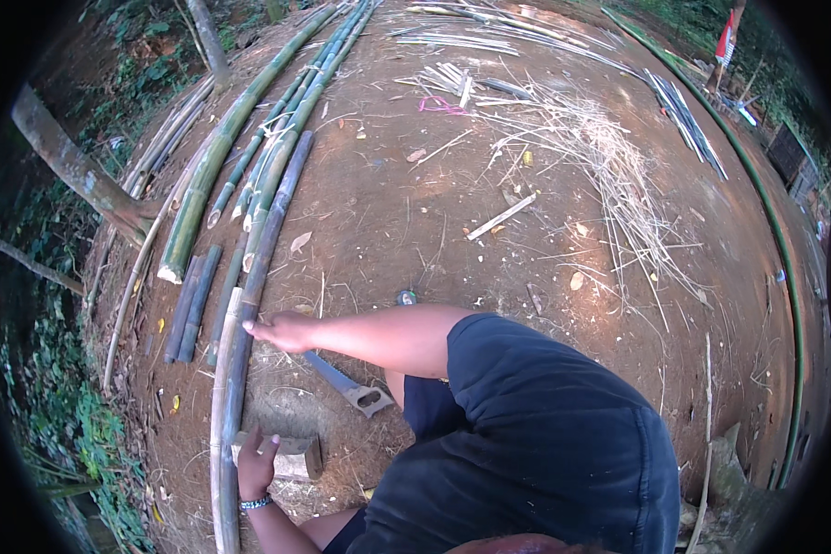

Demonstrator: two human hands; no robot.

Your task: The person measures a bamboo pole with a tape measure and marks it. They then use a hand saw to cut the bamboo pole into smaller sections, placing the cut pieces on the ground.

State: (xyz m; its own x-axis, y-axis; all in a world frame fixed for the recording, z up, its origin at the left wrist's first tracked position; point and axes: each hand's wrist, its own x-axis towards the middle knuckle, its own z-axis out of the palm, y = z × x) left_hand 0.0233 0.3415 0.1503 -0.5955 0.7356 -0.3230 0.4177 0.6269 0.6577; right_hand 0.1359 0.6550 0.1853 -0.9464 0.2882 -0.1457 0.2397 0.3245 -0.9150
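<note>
My right hand (284, 331) reaches across with fingers stretched out, its fingertips at the edge of a long dark bamboo pole (274, 217). A shorter pale bamboo piece (220, 406) lies against that pole's left side. My left hand (256, 467), with a beaded bracelet on the wrist, is nearer the lower edge beside the dark pole. Its thumb and fingers are apart, and I see nothing held. Beneath the left hand's fingers is a wooden block (295, 459). A handsaw (346, 383) with a dark handle lies on the soil between my arms.
Thick green bamboo (214, 171) and several tied poles (282, 129) stretch away at the upper left. Short cut pieces (192, 309) lie left of the pole. Bamboo strips and a shavings heap (609, 157) cover ground ahead. A long green pole (776, 222) curves along the right.
</note>
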